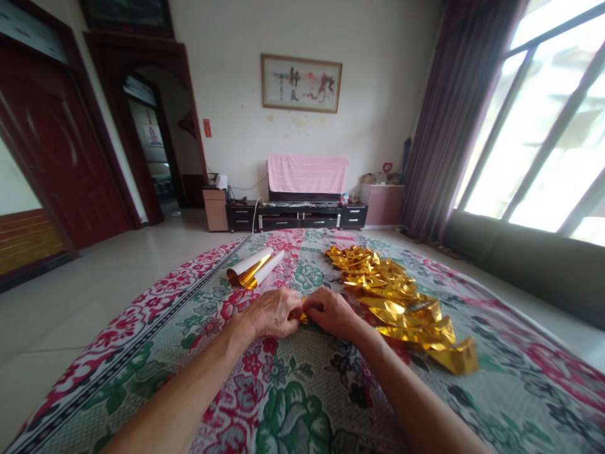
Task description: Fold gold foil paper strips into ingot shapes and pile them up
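Pinching gold foil [304,317], framed calligraphy [301,83] beyond.

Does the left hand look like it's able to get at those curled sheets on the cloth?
Probably yes: the curled sheets lie just beyond the left hand, with nothing visible standing between. However, its fingers seem busy pinching a small gold piece.

The patterned cloth [293,413] looks woven and matt. Toward its right edge, the folded pieces [394,284] are creased, glossy gold foil; nearer its far edge, the curled sheeting [255,268] pairs shiny gold with matt white. The low cabinet [241,217] looks smooth and glossy.
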A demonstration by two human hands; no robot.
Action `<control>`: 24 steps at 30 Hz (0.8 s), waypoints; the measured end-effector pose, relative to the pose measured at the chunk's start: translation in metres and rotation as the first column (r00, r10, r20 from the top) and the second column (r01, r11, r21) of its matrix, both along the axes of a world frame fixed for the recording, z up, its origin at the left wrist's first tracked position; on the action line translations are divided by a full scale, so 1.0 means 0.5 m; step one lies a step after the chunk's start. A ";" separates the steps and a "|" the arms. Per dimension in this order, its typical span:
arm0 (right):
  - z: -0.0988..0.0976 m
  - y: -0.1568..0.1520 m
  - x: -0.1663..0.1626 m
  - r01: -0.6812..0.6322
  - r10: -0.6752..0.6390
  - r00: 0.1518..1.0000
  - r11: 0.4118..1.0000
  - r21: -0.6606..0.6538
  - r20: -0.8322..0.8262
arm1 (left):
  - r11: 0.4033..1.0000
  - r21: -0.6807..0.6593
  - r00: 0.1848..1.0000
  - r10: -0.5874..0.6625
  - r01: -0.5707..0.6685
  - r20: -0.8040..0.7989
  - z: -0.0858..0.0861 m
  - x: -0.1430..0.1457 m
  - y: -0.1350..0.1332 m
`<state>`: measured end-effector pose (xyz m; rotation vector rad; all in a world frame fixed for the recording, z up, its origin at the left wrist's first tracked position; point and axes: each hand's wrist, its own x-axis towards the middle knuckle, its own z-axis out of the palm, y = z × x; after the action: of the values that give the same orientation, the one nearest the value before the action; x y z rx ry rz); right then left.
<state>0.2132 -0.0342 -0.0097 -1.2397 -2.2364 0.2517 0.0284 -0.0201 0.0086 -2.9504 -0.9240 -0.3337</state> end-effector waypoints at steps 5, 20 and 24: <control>0.004 -0.001 -0.004 -0.012 0.011 0.999 0.999 0.032 0.040 | 1.000 0.009 0.999 -0.011 0.011 -0.040 0.005 0.000 0.000; 0.015 -0.016 0.004 0.017 -0.024 0.995 0.998 0.067 0.098 | 1.000 0.017 1.000 -0.002 0.002 0.015 0.001 -0.002 0.005; 0.011 -0.021 0.001 0.060 -0.069 0.992 0.995 0.079 0.110 | 0.999 -0.048 0.997 -0.017 0.021 0.080 -0.005 -0.011 0.018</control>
<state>0.2137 -0.0448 -0.0041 -1.3126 -2.2735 0.0737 0.0231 -0.0111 0.0060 -3.0125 -0.9260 -0.4387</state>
